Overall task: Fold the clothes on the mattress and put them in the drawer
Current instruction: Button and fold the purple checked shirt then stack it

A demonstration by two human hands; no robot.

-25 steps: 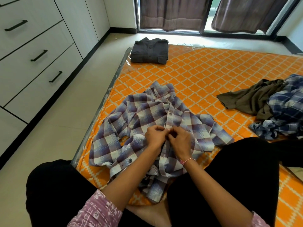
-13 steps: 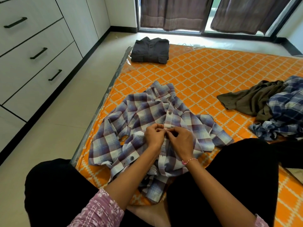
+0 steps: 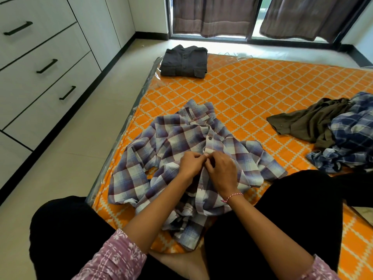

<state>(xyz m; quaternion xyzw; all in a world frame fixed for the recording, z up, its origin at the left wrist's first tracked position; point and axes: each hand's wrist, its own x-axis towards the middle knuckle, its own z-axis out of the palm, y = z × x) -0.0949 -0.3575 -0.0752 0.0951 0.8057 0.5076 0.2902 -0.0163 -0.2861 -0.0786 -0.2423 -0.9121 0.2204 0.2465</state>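
A purple-and-white plaid shirt lies spread and rumpled on the orange patterned mattress, right in front of my knees. My left hand and my right hand meet at the shirt's button placket, each pinching the fabric there with curled fingers. One dark button shows fastened just above my hands. A folded dark grey shirt sits at the mattress's far left corner. An olive shirt and a blue plaid shirt lie crumpled at the right.
White drawers with black handles line the wall on the left, all closed. A strip of pale floor runs between them and the mattress. Brown curtains hang at the window beyond. My black-trousered legs fill the foreground.
My hands have stayed on the placket with only small finger movements. The view has shifted slightly.
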